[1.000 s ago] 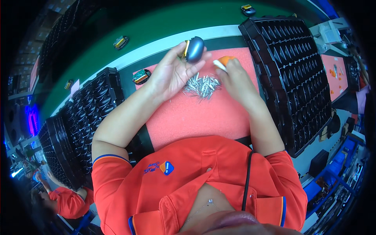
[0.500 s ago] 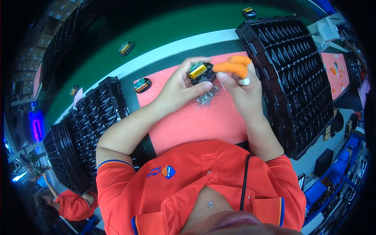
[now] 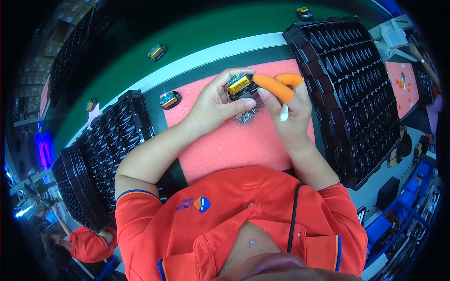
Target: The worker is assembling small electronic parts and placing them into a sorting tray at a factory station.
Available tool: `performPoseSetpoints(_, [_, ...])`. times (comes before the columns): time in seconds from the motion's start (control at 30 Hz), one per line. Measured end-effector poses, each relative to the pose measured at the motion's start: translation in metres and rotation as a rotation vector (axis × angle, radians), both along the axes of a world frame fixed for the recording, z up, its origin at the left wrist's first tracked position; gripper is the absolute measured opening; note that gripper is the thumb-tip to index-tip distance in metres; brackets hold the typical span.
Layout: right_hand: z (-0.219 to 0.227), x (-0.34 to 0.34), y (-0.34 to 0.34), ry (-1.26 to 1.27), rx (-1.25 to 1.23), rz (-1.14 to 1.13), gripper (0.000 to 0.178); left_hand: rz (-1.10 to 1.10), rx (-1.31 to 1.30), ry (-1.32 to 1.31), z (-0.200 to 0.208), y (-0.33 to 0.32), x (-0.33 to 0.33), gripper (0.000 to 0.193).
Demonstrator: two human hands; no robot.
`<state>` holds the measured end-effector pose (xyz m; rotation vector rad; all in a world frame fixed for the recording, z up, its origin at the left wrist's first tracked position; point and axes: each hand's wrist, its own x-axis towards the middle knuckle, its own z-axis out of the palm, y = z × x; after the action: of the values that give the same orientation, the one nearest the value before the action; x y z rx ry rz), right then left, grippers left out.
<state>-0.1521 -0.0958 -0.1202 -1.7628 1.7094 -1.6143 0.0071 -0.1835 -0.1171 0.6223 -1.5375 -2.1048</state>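
My left hand (image 3: 216, 100) grips an open black device housing (image 3: 238, 90) with a yellow-wrapped battery and a bit of green circuit board showing. Orange finger covers sit on the fingers of my right hand (image 3: 288, 105), which is pinched close against the housing's right end. A thin metallic tip shows by its thumb, and a white piece (image 3: 284, 112) sticks out below the fingers; I cannot tell whether they belong to one tool. Loose thin metal pins (image 3: 246, 119) lie in a heap under my hands on the pink foam mat (image 3: 234, 150).
A similar opened device (image 3: 169, 99) rests at the mat's left corner. Black moulded trays (image 3: 349, 98) stand at right, and more trays (image 3: 115, 129) at left. Beyond a white rail, the green belt (image 3: 206, 33) carries several similar devices. Another person (image 3: 91, 248) sits at lower left.
My right hand has turned slightly, and the white piece below its fingers now points lower and further left. The devices on the green belt have shifted a little to the right.
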Motion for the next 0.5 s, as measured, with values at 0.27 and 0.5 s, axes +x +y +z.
performPoseSetpoints(0.27, [0.001,0.004,0.002,-0.016,0.017,0.032,0.023,0.027,-0.042,0.046,-0.006,-0.001,-0.001,0.057])
performPoseSetpoints(0.5, [-0.01,0.017,0.007,-0.089,0.041,0.039,0.023,0.055,-0.101,-0.019,-0.001,0.0,-0.001,0.053])
